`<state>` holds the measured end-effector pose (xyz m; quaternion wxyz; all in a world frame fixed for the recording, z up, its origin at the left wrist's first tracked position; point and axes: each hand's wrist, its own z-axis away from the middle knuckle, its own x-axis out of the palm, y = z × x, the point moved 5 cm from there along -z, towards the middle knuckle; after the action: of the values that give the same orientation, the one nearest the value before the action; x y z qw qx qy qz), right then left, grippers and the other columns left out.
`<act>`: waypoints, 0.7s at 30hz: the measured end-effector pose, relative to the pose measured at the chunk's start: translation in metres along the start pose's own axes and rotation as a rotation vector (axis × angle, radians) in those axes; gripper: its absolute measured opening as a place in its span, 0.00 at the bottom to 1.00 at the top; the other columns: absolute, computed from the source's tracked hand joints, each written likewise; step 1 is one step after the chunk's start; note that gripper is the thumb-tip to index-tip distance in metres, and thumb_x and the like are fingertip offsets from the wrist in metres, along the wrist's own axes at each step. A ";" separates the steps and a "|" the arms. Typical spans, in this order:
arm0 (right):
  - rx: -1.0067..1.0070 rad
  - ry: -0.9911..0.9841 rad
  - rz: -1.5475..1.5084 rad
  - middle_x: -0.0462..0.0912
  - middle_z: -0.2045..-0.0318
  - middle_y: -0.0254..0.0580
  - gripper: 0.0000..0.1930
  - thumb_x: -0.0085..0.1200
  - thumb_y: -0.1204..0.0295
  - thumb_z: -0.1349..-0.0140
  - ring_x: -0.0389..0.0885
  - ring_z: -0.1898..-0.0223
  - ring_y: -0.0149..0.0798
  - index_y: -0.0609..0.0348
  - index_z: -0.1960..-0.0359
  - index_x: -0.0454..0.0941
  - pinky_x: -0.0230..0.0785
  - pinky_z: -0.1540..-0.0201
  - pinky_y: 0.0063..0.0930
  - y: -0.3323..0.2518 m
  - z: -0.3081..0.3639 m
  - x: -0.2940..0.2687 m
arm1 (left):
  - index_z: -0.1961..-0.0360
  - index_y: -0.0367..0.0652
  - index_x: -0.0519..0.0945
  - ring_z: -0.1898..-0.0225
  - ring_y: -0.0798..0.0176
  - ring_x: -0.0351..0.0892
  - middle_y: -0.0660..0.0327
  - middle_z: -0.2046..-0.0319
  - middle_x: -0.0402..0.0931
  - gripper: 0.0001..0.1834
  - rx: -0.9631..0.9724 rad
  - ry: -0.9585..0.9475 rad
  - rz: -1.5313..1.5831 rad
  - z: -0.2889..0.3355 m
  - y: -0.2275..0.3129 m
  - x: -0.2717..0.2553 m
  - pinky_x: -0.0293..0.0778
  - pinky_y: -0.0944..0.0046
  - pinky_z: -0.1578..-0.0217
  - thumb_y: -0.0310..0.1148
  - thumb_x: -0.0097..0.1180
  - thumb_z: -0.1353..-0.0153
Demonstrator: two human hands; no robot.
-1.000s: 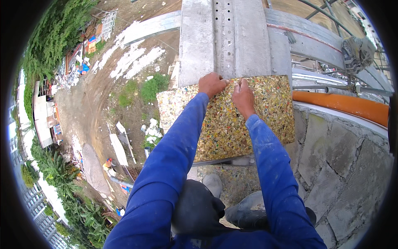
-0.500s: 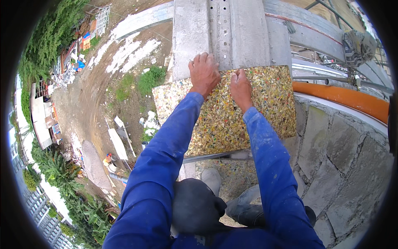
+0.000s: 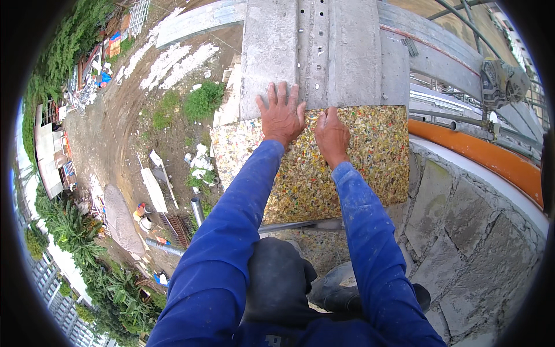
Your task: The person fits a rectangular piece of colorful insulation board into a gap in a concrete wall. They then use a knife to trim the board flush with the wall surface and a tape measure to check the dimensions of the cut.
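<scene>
A speckled board of pressed multicoloured chips [image 3: 373, 162] lies in front of me, its far edge meeting a grey, dust-coated scaffold plank [image 3: 269, 46]. My left hand [image 3: 281, 115] rests flat across that edge, fingers spread, the fingertips on the plank and the palm over the board. Just to its right, my right hand [image 3: 333, 137] is closed over the board near the same edge, with thumb and forefinger pressed together. Whatever lies inside its curled fingers, if anything, is hidden.
The ground lies far below on the left, with a green bush [image 3: 203, 100] and debris. To the right are a rough, cracked cement surface [image 3: 462, 231], an orange pipe [image 3: 480, 156] and scaffold tubes with a cloth bundle [image 3: 503, 84]. My boot [image 3: 332, 289] stands below the board.
My left hand's bent fingers have straightened and spread onto the plank. My right hand has moved slightly left along the board and stays closed. The whole view has shifted a little.
</scene>
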<state>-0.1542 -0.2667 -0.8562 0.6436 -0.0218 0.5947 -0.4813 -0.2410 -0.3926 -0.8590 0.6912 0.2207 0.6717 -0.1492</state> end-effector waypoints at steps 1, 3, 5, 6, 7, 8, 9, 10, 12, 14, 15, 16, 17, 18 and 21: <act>-0.010 0.007 0.004 0.84 0.71 0.57 0.11 0.47 0.62 0.27 0.83 0.67 0.64 0.56 0.55 0.72 0.70 0.61 0.59 -0.001 0.000 0.000 | 0.28 0.52 0.67 0.25 0.39 0.52 0.50 0.28 0.59 0.30 -0.004 -0.008 0.004 -0.001 0.000 -0.001 0.47 0.23 0.32 0.50 0.44 0.28; -0.013 0.009 0.008 0.84 0.71 0.57 0.11 0.47 0.63 0.27 0.83 0.67 0.64 0.57 0.55 0.72 0.70 0.62 0.59 -0.002 -0.001 0.001 | 0.28 0.52 0.67 0.25 0.39 0.52 0.50 0.28 0.59 0.30 -0.007 -0.011 0.008 -0.001 -0.001 0.000 0.47 0.23 0.32 0.50 0.44 0.28; 0.001 -0.004 0.012 0.84 0.72 0.57 0.11 0.47 0.62 0.27 0.83 0.68 0.64 0.57 0.55 0.72 0.70 0.62 0.59 -0.002 -0.001 0.001 | 0.28 0.52 0.68 0.25 0.39 0.52 0.50 0.28 0.59 0.30 -0.007 -0.003 0.010 -0.001 -0.001 -0.002 0.47 0.24 0.32 0.50 0.45 0.28; -0.009 0.004 0.014 0.84 0.71 0.57 0.11 0.47 0.62 0.27 0.83 0.68 0.64 0.57 0.55 0.72 0.70 0.62 0.59 -0.001 -0.001 0.001 | 0.28 0.53 0.68 0.25 0.39 0.52 0.50 0.28 0.59 0.30 -0.008 -0.008 0.011 -0.001 -0.001 -0.002 0.47 0.24 0.32 0.50 0.45 0.28; -0.018 0.011 0.017 0.84 0.71 0.57 0.11 0.47 0.62 0.27 0.83 0.68 0.64 0.57 0.55 0.72 0.70 0.62 0.58 -0.001 -0.001 0.001 | 0.28 0.53 0.68 0.25 0.39 0.52 0.50 0.28 0.59 0.30 -0.010 -0.014 0.013 -0.001 -0.001 -0.003 0.47 0.24 0.32 0.50 0.45 0.28; -0.028 0.019 0.020 0.84 0.71 0.57 0.11 0.47 0.62 0.27 0.83 0.68 0.64 0.57 0.55 0.72 0.70 0.62 0.58 -0.001 -0.001 0.002 | 0.28 0.53 0.68 0.25 0.39 0.53 0.50 0.28 0.60 0.30 -0.011 -0.019 0.014 -0.001 -0.001 -0.003 0.47 0.24 0.32 0.50 0.45 0.28; -0.028 0.015 0.022 0.84 0.71 0.57 0.11 0.46 0.62 0.27 0.83 0.68 0.64 0.56 0.56 0.71 0.71 0.62 0.59 0.000 -0.001 0.003 | 0.28 0.53 0.68 0.25 0.39 0.53 0.50 0.28 0.60 0.30 -0.007 -0.005 0.008 -0.001 -0.001 -0.002 0.47 0.24 0.32 0.50 0.45 0.28; -0.028 0.010 0.025 0.84 0.71 0.58 0.11 0.46 0.61 0.26 0.83 0.68 0.64 0.55 0.56 0.70 0.71 0.62 0.59 0.001 -0.002 0.004 | 0.29 0.53 0.68 0.25 0.39 0.53 0.50 0.28 0.60 0.30 -0.003 0.008 0.002 -0.001 -0.001 -0.002 0.47 0.24 0.32 0.50 0.45 0.28; -0.034 0.021 0.019 0.83 0.71 0.58 0.11 0.45 0.61 0.26 0.83 0.68 0.64 0.55 0.57 0.70 0.71 0.63 0.59 -0.001 -0.002 0.003 | 0.29 0.53 0.69 0.26 0.39 0.53 0.50 0.28 0.60 0.30 0.000 0.020 0.001 -0.002 -0.001 -0.001 0.47 0.24 0.32 0.50 0.45 0.28; -0.044 0.049 0.005 0.83 0.72 0.58 0.10 0.45 0.61 0.26 0.83 0.69 0.64 0.54 0.58 0.69 0.71 0.64 0.59 -0.004 -0.002 0.001 | 0.29 0.53 0.69 0.26 0.39 0.54 0.50 0.28 0.60 0.30 0.000 0.015 0.012 -0.001 -0.001 -0.001 0.47 0.24 0.32 0.51 0.45 0.28; -0.040 0.041 0.003 0.83 0.72 0.58 0.10 0.46 0.62 0.26 0.83 0.69 0.64 0.55 0.57 0.70 0.71 0.63 0.59 -0.006 -0.002 0.001 | 0.29 0.53 0.68 0.25 0.39 0.52 0.51 0.27 0.60 0.30 -0.007 0.001 0.018 -0.001 -0.002 0.000 0.45 0.23 0.32 0.52 0.44 0.28; -0.036 0.033 0.002 0.84 0.72 0.58 0.10 0.46 0.62 0.26 0.83 0.68 0.64 0.56 0.57 0.71 0.71 0.63 0.59 -0.007 -0.003 0.000 | 0.28 0.53 0.68 0.24 0.39 0.51 0.51 0.27 0.59 0.31 -0.013 -0.013 0.024 -0.002 -0.002 0.001 0.44 0.23 0.31 0.53 0.43 0.28; -0.030 0.023 0.001 0.84 0.71 0.58 0.10 0.46 0.63 0.27 0.83 0.68 0.64 0.56 0.57 0.71 0.70 0.63 0.59 -0.008 -0.004 0.000 | 0.28 0.53 0.68 0.24 0.40 0.50 0.51 0.26 0.59 0.31 -0.019 -0.028 0.030 -0.002 -0.003 0.002 0.42 0.22 0.31 0.53 0.42 0.27; -0.031 0.015 0.028 0.84 0.72 0.58 0.10 0.46 0.63 0.27 0.83 0.68 0.64 0.56 0.57 0.71 0.70 0.63 0.59 -0.009 -0.004 0.000 | 0.28 0.53 0.68 0.24 0.40 0.50 0.51 0.26 0.59 0.31 -0.020 -0.031 0.030 -0.001 -0.003 0.003 0.42 0.22 0.31 0.53 0.42 0.27; -0.041 -0.015 0.089 0.83 0.72 0.60 0.10 0.47 0.64 0.28 0.83 0.69 0.65 0.57 0.57 0.71 0.71 0.63 0.61 -0.013 -0.007 0.000 | 0.28 0.53 0.68 0.24 0.40 0.50 0.51 0.26 0.59 0.31 -0.019 -0.036 0.030 0.000 -0.004 0.003 0.42 0.22 0.31 0.54 0.42 0.27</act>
<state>-0.1680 -0.2700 -0.8504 0.6683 -0.0122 0.5998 -0.4398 -0.2432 -0.3957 -0.8620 0.7073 0.2213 0.6574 -0.1363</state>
